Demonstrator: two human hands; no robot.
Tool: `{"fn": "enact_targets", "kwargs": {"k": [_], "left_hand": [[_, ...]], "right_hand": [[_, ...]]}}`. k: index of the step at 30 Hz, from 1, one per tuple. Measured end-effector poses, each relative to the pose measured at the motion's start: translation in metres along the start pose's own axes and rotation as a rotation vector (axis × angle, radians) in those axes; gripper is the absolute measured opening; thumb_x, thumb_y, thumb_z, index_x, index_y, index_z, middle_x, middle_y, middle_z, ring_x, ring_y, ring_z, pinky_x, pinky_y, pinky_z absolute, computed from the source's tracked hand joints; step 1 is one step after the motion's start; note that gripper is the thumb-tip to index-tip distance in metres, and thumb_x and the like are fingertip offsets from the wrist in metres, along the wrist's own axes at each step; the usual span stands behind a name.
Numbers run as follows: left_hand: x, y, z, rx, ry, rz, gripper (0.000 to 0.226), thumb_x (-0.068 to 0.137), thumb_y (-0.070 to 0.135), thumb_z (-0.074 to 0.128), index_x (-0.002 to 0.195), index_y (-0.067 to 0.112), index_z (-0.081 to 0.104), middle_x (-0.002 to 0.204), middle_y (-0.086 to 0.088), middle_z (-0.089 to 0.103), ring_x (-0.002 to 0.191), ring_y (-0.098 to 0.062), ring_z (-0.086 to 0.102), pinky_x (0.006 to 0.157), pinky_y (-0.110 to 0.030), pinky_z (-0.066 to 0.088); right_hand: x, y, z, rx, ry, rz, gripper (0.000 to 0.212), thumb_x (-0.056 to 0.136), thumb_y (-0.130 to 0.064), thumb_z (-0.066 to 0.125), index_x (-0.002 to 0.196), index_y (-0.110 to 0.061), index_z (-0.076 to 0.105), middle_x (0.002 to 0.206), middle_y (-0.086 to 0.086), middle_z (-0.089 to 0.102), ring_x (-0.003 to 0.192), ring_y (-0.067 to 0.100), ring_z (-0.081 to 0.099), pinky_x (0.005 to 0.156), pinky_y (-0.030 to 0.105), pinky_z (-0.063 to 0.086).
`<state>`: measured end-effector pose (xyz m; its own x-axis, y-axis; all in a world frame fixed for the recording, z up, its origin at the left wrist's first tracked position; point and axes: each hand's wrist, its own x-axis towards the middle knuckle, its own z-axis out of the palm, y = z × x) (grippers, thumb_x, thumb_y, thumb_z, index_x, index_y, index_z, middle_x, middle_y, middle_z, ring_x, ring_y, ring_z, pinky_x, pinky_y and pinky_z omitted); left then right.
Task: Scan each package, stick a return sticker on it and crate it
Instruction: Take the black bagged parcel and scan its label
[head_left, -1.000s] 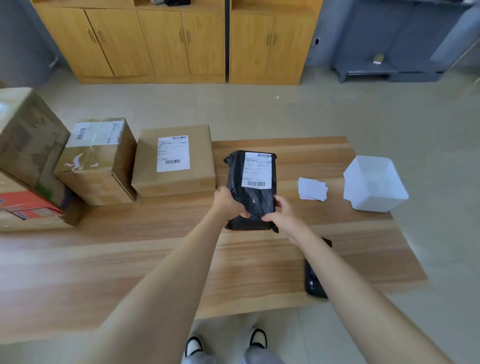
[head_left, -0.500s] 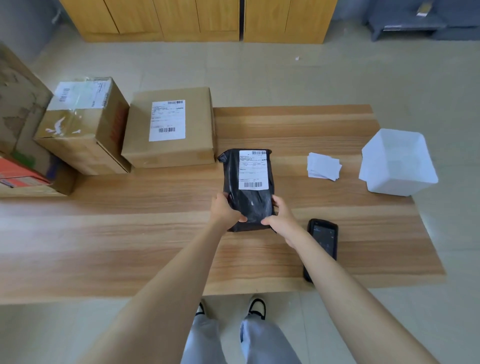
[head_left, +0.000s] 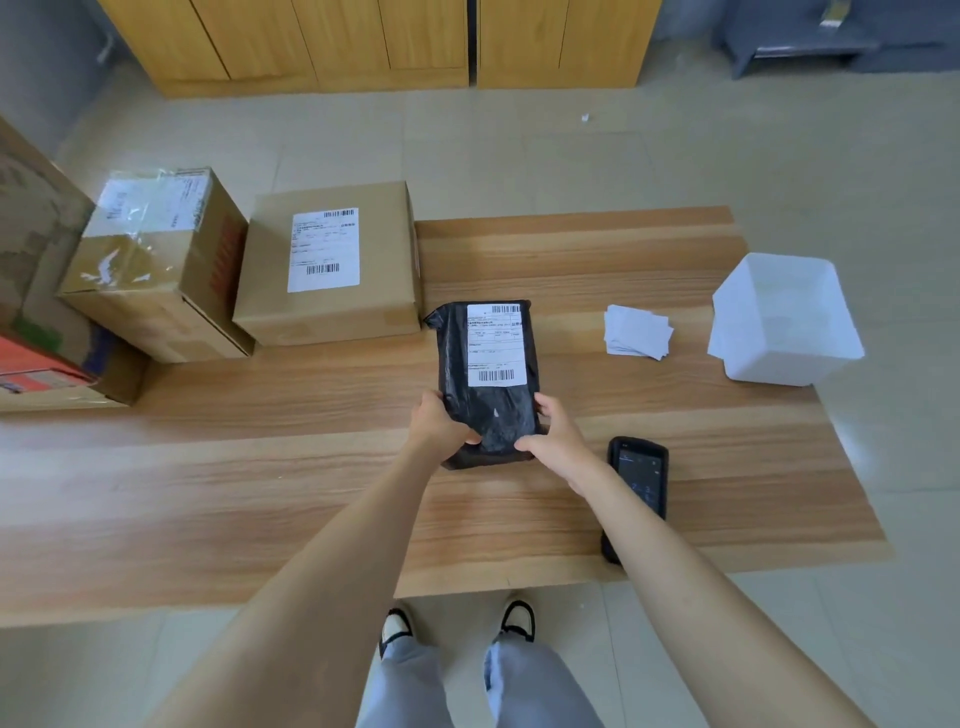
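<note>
Black plastic fills both hands: the left hand (head_left: 439, 423) and right hand (head_left: 556, 441) each clamp the near end of the bag (head_left: 498, 415), thumbs on top and fingers curled round its side edges. The bag lies flat on or just above the table (head_left: 260, 493); I cannot tell whether its far end touches the wood. Its white label (head_left: 496, 345) faces up, with the barcode toward the hands.

Just right of the bag, by the right wrist, the scanner (head_left: 639, 467) lies on the wood with no hand on it. Right of the bag's far end the stickers (head_left: 638, 332) sit in a loose stack. Well right of the bag stands the white crate (head_left: 779, 322); I see nothing in it, though its inside shows only partly. Left of the bag's far end a box (head_left: 332, 260) sits label up. Farther left is a taped box (head_left: 156, 260), and past that are cartons (head_left: 31, 312) cut off by the frame edge.

Judging from this, the task is near its start. The bag carries only its shipping label, with no second sticker that I can see, so it seems to be placed for scanning rather than finished. It needs a scan, a sticker and crating. The box and taped box look untouched and need the same three steps. Whether the cartons count as packages I cannot tell.
</note>
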<state>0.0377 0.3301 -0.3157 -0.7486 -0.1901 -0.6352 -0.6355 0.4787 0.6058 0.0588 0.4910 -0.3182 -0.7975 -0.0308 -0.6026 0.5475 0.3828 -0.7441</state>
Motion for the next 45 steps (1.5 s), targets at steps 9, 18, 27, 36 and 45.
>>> {"fn": "enact_targets", "kwargs": {"k": [9,18,27,36,45], "left_hand": [[-0.006,0.006,-0.028,0.128,0.011,0.056,0.071,0.084,0.014,0.071,0.142,0.003,0.031,0.14,-0.016,0.041,0.125,-0.03,0.043,0.098,-0.038,0.039],[-0.016,0.001,-0.028,0.189,-0.046,0.054,0.068,0.085,0.014,0.07,0.141,0.003,0.032,0.139,-0.016,0.042,0.126,-0.033,0.043,0.103,-0.044,0.041],[-0.007,0.001,-0.018,0.198,-0.047,0.029,0.068,0.086,0.016,0.068,0.142,0.004,0.031,0.137,-0.015,0.044,0.12,-0.031,0.047,0.097,-0.041,0.044],[-0.004,0.009,-0.007,0.17,-0.043,0.034,0.057,0.088,0.013,0.066,0.134,0.003,0.035,0.116,-0.012,0.053,0.086,-0.019,0.047,0.066,-0.028,0.042],[-0.004,0.017,-0.014,0.175,-0.05,0.051,0.062,0.089,0.014,0.065,0.139,0.003,0.031,0.133,-0.015,0.048,0.111,-0.027,0.05,0.081,-0.033,0.042]], "right_hand": [[-0.036,0.036,-0.037,-0.02,0.275,0.036,0.068,0.084,-0.007,0.065,0.144,-0.017,0.035,0.149,0.003,0.034,0.134,0.021,0.035,0.097,0.027,0.033],[-0.05,0.1,-0.044,-0.019,0.427,0.232,0.113,0.054,-0.027,0.085,0.148,-0.018,0.022,0.142,0.007,0.038,0.128,0.029,0.041,0.104,0.049,0.04],[-0.033,0.13,-0.037,-0.076,0.456,0.37,0.134,0.036,-0.049,0.082,0.146,-0.022,0.01,0.136,0.013,0.045,0.12,0.035,0.048,0.098,0.052,0.043],[-0.041,0.11,-0.037,-0.059,0.427,0.37,0.087,0.06,-0.037,0.08,0.126,-0.012,0.029,0.114,0.006,0.054,0.099,0.027,0.056,0.081,0.04,0.05],[-0.046,0.071,-0.049,0.549,0.31,0.27,0.061,0.069,-0.02,0.084,0.114,-0.012,0.043,0.097,0.003,0.057,0.092,0.022,0.056,0.076,0.034,0.047]]}}
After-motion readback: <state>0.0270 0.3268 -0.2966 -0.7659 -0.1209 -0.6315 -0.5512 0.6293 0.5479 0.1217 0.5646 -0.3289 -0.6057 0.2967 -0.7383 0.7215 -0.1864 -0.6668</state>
